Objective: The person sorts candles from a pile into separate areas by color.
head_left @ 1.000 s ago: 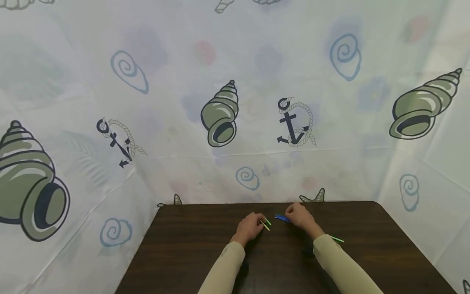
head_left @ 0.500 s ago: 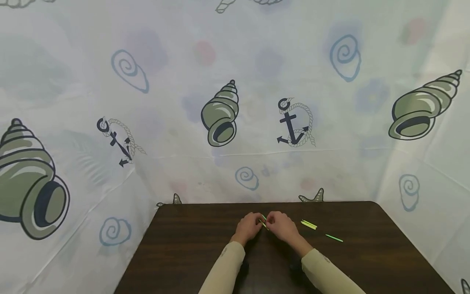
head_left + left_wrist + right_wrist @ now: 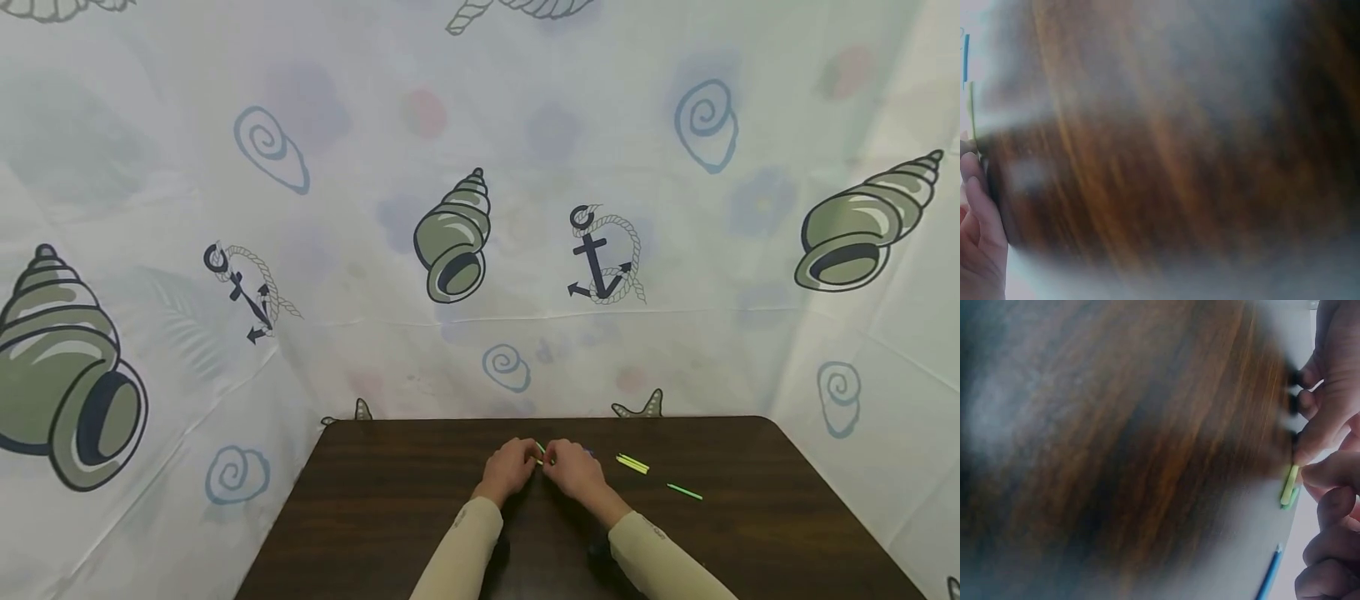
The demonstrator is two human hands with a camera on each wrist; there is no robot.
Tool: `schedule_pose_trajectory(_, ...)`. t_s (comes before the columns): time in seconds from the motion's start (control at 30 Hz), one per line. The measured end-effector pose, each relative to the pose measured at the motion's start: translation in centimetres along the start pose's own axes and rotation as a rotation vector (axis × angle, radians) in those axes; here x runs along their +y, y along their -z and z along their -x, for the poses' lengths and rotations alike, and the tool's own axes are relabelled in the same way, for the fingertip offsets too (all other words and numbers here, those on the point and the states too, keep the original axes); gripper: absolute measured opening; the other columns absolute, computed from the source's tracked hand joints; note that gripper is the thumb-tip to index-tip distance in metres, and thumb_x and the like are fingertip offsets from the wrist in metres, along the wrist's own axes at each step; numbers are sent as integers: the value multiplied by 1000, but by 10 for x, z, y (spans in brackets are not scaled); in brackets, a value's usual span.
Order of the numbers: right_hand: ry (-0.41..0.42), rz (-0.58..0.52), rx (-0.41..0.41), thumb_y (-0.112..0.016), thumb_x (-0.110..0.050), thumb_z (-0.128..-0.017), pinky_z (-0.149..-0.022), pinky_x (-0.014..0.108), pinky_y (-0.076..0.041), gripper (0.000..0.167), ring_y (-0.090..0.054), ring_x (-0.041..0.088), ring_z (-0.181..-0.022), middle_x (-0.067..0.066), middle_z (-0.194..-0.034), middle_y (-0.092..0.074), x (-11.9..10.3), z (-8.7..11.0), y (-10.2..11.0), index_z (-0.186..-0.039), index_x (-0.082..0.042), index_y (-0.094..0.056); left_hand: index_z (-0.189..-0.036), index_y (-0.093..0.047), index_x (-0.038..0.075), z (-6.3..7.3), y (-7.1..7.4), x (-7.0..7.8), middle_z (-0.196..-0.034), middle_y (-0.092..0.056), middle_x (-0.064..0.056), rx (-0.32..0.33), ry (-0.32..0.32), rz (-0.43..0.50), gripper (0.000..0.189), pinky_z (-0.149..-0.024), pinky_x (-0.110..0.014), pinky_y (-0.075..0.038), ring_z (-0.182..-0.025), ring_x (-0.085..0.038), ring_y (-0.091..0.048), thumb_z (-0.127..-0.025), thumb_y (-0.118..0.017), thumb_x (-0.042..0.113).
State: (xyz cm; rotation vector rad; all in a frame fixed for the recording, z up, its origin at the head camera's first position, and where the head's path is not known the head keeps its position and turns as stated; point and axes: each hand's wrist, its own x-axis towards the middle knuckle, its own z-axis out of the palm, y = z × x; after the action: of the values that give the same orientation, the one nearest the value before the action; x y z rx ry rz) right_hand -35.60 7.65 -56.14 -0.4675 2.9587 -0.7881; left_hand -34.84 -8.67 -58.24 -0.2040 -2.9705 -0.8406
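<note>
My left hand pinches thin sticks at its fingertips, a green stick and a yellow stick. My right hand meets it fingertip to fingertip, its fingers curled, and appears to pinch the end of one of these sticks. In the right wrist view the yellow stick and green stick project between both hands, the left hand above and the right hand below. The left wrist view catches part of the left hand and a yellow-green stick beyond it.
Right of the hands, a small row of yellow sticks lies on the dark wood table, and a lone green stick lies farther right. A blue stick lies beside the right hand. A printed curtain hangs behind the table.
My right hand has left the blue sticks and moved left to the sticks in my left hand. The yellow row, hidden by that arm before, is now visible. My left hand stays in place.
</note>
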Motion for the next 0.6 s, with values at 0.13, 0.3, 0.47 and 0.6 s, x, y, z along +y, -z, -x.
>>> schedule_pose_trajectory(0.13,-10,0,3,-78,-19,-99,-57,39,-49,6,-61,16,-68,1,-91,-74,0,-1,-1,-95,-19,-75,-109,-76,25,1,0,1,-108,-67,-1,-5,6,1,11,-82,-52,-54,-91,-23,-63,-106,-69,16)
schedule_pose_trajectory(0.3,-25,17,-2,-77,-19,-100,-55,37,-48,7,-60,15,-63,0,-86,-73,3,-1,-5,-93,-18,-76,-109,-76,24,2,1,4,-112,-69,-2,-9,6,0,11,-84,-55,-54,-95,-25,-65,-107,-68,18)
schedule_pose_trajectory(0.47,-27,34,18,-78,-18,-99,-56,38,-48,10,-58,15,-61,-1,-81,-72,4,-2,-7,-90,-17,-75,-109,-76,24,4,3,5,-112,-69,-2,-4,7,-5,11,-87,-57,-54,-100,-28,-67,-107,-68,18)
schedule_pose_trajectory(0.6,-15,56,36,-78,-17,-99,-57,39,-50,9,-59,15,-62,0,-82,-73,3,-2,-7,-90,-16,-75,-108,-76,25,3,3,4,-113,-70,-2,-2,7,-5,12,-88,-59,-54,-102,-29,-67,-107,-68,17)
